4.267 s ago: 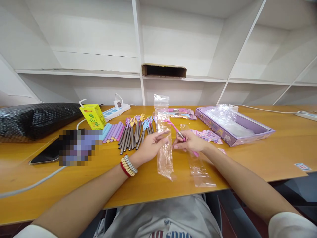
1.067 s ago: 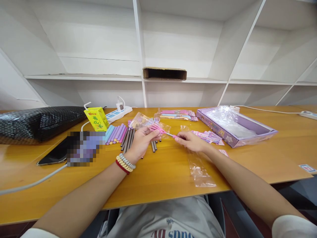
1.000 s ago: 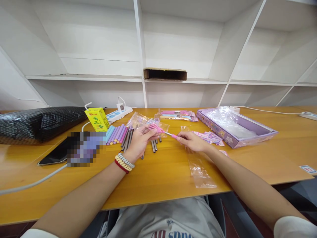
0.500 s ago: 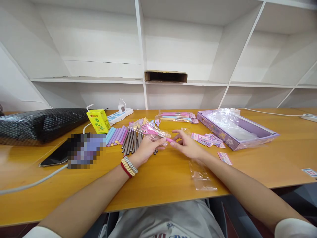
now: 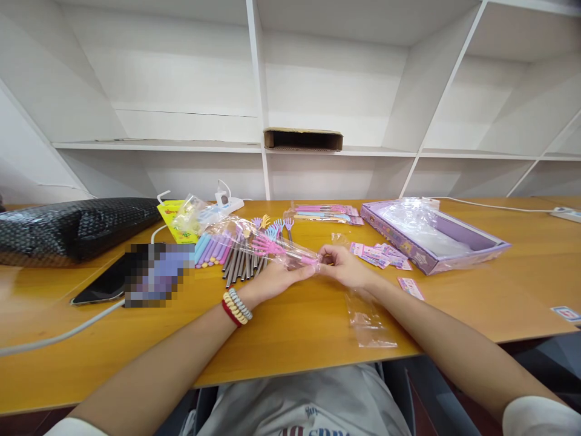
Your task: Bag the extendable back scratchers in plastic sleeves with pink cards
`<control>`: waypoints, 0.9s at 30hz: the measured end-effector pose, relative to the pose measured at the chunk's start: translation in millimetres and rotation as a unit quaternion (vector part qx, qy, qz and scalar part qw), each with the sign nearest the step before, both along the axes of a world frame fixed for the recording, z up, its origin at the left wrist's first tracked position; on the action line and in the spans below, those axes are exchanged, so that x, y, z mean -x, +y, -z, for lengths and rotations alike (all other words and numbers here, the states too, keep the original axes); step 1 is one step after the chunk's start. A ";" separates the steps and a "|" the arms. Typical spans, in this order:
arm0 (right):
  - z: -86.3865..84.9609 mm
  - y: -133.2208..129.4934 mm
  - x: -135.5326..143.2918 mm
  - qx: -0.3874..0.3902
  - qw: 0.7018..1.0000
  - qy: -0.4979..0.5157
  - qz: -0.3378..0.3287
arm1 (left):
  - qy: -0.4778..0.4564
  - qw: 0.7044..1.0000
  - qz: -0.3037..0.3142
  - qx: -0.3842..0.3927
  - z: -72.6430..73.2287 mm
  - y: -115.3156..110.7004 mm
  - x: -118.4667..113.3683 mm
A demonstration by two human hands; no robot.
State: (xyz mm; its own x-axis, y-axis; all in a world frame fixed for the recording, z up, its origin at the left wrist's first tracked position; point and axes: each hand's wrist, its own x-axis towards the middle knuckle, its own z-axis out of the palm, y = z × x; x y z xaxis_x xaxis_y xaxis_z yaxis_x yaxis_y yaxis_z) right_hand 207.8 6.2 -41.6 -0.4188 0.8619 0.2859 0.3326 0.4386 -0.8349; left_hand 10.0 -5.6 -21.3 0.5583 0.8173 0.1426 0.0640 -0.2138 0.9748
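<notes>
My left hand [image 5: 282,280] is closed on a clear plastic bag [image 5: 231,227] that holds a pink hand-shaped scratcher [image 5: 267,245]. The bag's loose part stretches up and left over the table. My right hand [image 5: 342,265] pinches the bag's near end, its fingertips touching those of my left hand. Left of my hands lie metal rods [image 5: 235,266], colourful claw-shaped heads [image 5: 273,229] and purple, blue and pink handles [image 5: 213,248]. Below my right hand is a flat clear bag [image 5: 370,321].
Packed scratchers [image 5: 324,213] lie at the back. Printed cards [image 5: 381,255] and a purple box [image 5: 431,257] are on the right. A yellow drink carton [image 5: 170,212], power strip [image 5: 233,206], tablet [image 5: 106,278] and black wrapped parcel [image 5: 82,230] stand or lie on the left.
The scratcher now lies with its pink head nearer the left and the bag spread out toward the carton. My right hand has moved in and closed on the bag's end.
</notes>
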 end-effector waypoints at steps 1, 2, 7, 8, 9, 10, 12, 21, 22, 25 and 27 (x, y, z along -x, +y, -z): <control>-0.1 0.9 -1.0 -0.002 1.000 0.005 0.005 | -0.030 1.000 -0.005 0.001 -0.2 0.8 0.3; -0.3 1.5 -1.8 -0.001 1.000 0.009 0.010 | -0.069 0.997 -0.017 0.011 0.0 2.2 0.8; -3.2 1.0 -2.8 0.029 0.998 0.045 0.022 | -0.230 0.961 -0.119 0.100 2.9 13.4 5.4; -4.3 0.7 -3.4 0.046 0.997 0.060 0.011 | -0.238 0.957 -0.130 0.103 2.5 15.9 6.9; -5.6 0.7 -4.5 0.069 0.994 0.079 -0.007 | -0.243 0.955 -0.137 0.101 1.5 18.5 8.9; -6.7 1.1 -6.2 0.098 0.990 0.099 -0.032 | -0.246 0.954 -0.143 0.099 0.2 21.2 11.1; -8.4 3.3 -11.1 0.159 0.974 0.138 -0.088 | -0.254 0.950 -0.155 0.099 -2.9 26.7 16.5; -5.4 9.5 -20.6 0.212 0.946 0.209 -0.126 | -0.261 0.945 -0.145 0.130 -5.6 36.4 30.0; -5.2 8.9 -19.8 0.206 0.948 0.210 -0.122 | -0.259 0.947 -0.138 0.132 -5.6 35.4 29.6; -4.5 7.8 -18.3 0.179 0.955 0.211 -0.104 | -0.238 0.954 -0.115 0.142 -6.3 32.0 27.7; -3.8 7.7 -17.9 0.160 0.961 0.207 -0.086 | -0.220 0.960 -0.102 0.141 -6.6 29.3 25.5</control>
State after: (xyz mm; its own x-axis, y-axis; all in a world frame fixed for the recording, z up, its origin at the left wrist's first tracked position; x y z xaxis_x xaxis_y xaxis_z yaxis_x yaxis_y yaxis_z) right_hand 225.7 14.0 -37.8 -0.4702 0.8615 0.1914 -0.1122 0.1567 -0.9812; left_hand -15.5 23.7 -14.7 0.3199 0.9437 0.0841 -0.3539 0.0367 0.9346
